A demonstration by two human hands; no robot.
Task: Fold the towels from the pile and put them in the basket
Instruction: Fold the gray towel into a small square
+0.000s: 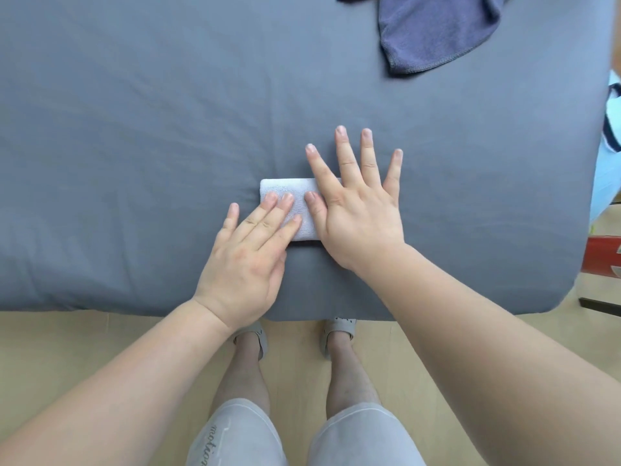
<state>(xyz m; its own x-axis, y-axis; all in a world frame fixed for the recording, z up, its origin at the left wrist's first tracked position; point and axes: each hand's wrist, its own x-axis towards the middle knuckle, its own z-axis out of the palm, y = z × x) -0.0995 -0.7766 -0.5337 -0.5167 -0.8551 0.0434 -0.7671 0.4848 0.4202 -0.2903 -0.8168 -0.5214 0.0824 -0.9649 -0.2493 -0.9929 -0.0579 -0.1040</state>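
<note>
A small white towel [289, 189], folded into a compact rectangle, lies on the grey sheet near the front edge of the bed. My left hand [250, 252] lies flat with straight fingers pressing on the towel's near left part. My right hand [359, 203] is spread flat over the towel's right end, fingers splayed, hiding that end. A dark blue towel [437, 31] lies crumpled at the far right of the bed. No basket is in view.
The grey sheet-covered bed [134, 146] fills most of the view. Its front edge runs above the wooden floor [100, 334], where my legs and slippers stand. Light blue and red objects [605, 250] sit beside the bed's right edge.
</note>
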